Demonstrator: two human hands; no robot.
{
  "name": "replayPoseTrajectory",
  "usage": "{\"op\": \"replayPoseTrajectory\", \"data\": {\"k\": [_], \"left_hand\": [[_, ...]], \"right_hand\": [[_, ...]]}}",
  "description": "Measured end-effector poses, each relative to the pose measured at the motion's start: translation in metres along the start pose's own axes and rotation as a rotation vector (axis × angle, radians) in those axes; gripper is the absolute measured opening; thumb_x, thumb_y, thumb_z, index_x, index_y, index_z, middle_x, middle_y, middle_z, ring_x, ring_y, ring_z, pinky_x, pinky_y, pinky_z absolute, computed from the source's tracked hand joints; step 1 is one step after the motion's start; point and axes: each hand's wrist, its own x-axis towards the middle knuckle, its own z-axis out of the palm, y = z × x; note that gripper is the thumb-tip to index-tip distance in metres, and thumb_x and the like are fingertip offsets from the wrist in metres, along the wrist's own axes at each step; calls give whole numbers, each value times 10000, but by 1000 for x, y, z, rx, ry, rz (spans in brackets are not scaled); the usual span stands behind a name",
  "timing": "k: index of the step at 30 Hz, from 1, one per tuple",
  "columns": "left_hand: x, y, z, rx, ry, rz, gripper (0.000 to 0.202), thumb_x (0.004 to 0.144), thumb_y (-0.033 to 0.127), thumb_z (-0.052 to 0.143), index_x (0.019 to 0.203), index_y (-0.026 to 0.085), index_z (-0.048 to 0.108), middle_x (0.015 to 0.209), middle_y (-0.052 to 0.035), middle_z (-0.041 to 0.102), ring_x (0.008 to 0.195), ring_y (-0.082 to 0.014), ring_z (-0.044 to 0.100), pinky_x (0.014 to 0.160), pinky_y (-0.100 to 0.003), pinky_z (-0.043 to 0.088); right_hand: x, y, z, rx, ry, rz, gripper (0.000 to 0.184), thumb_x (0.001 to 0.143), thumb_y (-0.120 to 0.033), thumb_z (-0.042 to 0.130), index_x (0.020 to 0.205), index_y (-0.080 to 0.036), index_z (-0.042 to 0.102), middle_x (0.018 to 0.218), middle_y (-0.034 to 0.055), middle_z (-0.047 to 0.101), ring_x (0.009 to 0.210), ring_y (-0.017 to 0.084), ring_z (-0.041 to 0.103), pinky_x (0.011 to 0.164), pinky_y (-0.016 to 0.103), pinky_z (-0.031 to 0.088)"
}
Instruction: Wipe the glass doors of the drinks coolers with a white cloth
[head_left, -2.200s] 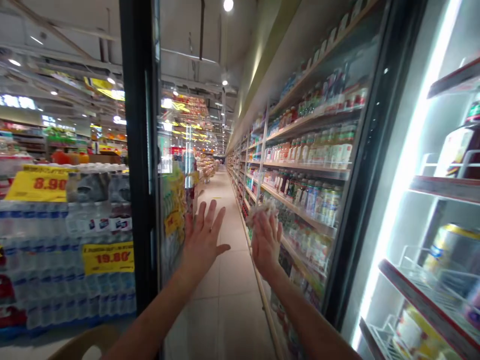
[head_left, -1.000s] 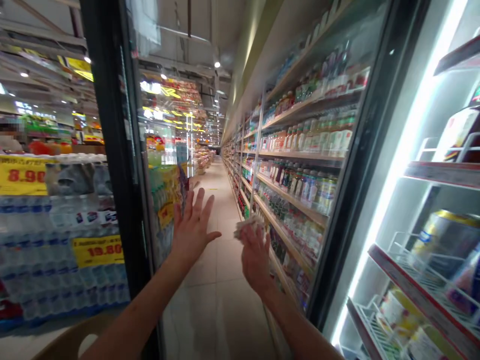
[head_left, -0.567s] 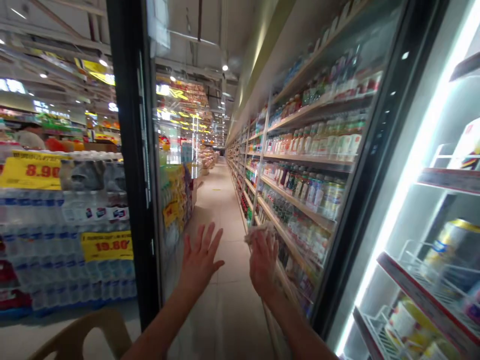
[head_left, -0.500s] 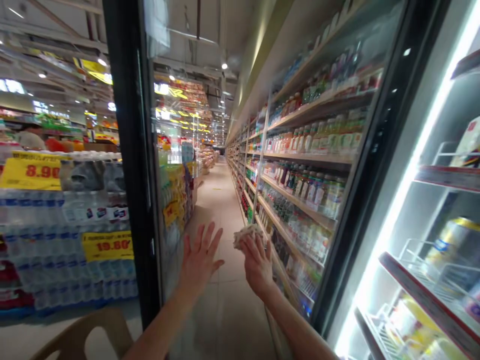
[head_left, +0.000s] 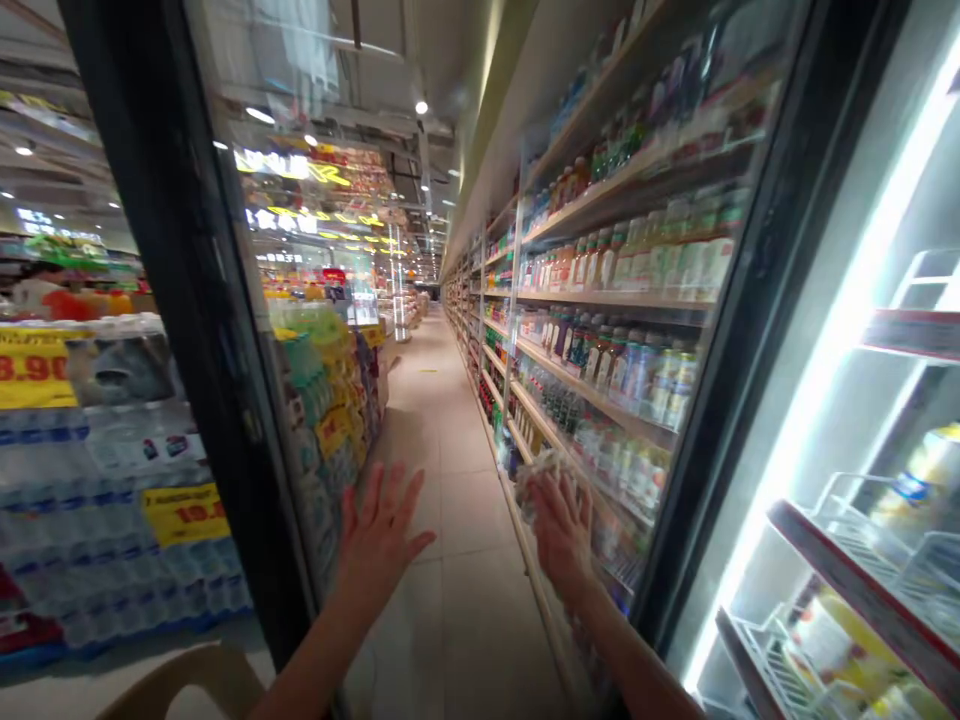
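Note:
In front of me stands a glass door with a thick black frame, and aisle and shelves show through the pane. My left hand is spread open at the left part of the glass, fingers up and palm forward, with nothing in it. My right hand holds a crumpled whitish cloth against the right part of the pane. The fingers lie over the cloth and hide most of it; motion blurs this hand a little.
To the right, a lit cooler has wire racks with cans and tubs. Stacked bottled water with yellow price signs stands to the left. A tan chair back is at the lower left. A person is far back left.
My right hand has slid the cloth to the right across the glass. My left hand stays spread, slightly lower and further left. The view and the door frame's left side have shifted.

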Motion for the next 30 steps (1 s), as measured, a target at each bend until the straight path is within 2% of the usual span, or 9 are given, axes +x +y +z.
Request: {"op": "replayPoseTrajectory", "data": {"k": [5, 9, 12, 17, 19, 22, 24, 28, 30], "left_hand": [[-8, 0, 12, 7, 36, -11, 789, 833, 368, 575, 1456, 234, 111, 1444, -132, 353, 1391, -263, 170, 1125, -534, 165], [-40, -1, 28, 27, 101, -44, 789, 831, 332, 587, 1457, 215, 121, 1459, -128, 312, 1388, -232, 183, 1129, -489, 202], [-63, -8, 39, 43, 127, -13, 776, 830, 332, 588, 1454, 217, 141, 1471, -100, 283, 1390, -207, 179, 1139, -452, 198], [-70, -16, 53, 47, 231, 62, 753, 831, 331, 578, 1450, 192, 172, 1494, -75, 217, 1399, -183, 153, 1157, -415, 147], [-67, -19, 57, 34, 259, 57, 760, 822, 327, 587, 1449, 191, 180, 1496, -73, 218, 1398, -188, 166, 1157, -419, 146], [-76, -30, 62, 5, 256, 51, 770, 811, 289, 596, 1451, 212, 175, 1499, -62, 222, 1392, -193, 197, 1150, -425, 175], [-98, -41, 64, -16, 229, 49, 772, 804, 259, 590, 1452, 235, 171, 1502, -43, 219, 1387, -193, 210, 1148, -423, 187], [-161, -55, 74, -138, 102, 5, 782, 753, 306, 574, 1444, 288, 208, 1502, 25, 222, 1375, -206, 236, 1150, -373, 186], [-187, -54, 81, -180, 105, -70, 819, 695, 376, 571, 1432, 337, 217, 1493, 76, 220, 1365, -248, 247, 1140, -383, 204]], "right_hand": [[6, 19, 1, -92, 151, 402, 586, 902, -196, 331, 1464, -212, 166, 1464, 160, 337, 1397, 304, 214, 1062, 599, 244], [-6, -30, 18, 13, 18, 49, 619, 865, -129, 370, 1454, -237, 216, 1364, 90, 494, 1411, 245, 189, 1123, 508, 199], [-23, -21, 25, 11, 35, -75, 630, 845, -116, 414, 1433, -289, 269, 1332, 46, 535, 1381, 224, 276, 1140, 487, 168], [-24, 18, 29, -147, 412, 382, 593, 876, -155, 352, 1453, -204, 221, 1473, 146, 331, 1373, 304, 281, 1065, 583, 254], [-18, -9, 35, -96, 367, 298, 625, 863, -140, 362, 1461, -201, 193, 1467, 131, 349, 1395, 295, 228, 1082, 559, 249], [-16, -54, 45, 13, 153, -73, 645, 830, -109, 389, 1444, -256, 256, 1352, 42, 522, 1396, 225, 243, 1153, 477, 144], [-19, -52, 46, 8, 134, -134, 633, 827, -113, 412, 1423, -293, 298, 1311, 16, 560, 1384, 205, 275, 1164, 467, 91], [-32, -3, 39, -135, 323, 228, 568, 872, -178, 376, 1430, -238, 289, 1438, 105, 407, 1370, 266, 302, 1116, 546, 178], [-41, -1, 41, -141, 368, 311, 563, 879, -193, 356, 1436, -212, 277, 1464, 123, 357, 1380, 283, 274, 1102, 557, 207]]}}
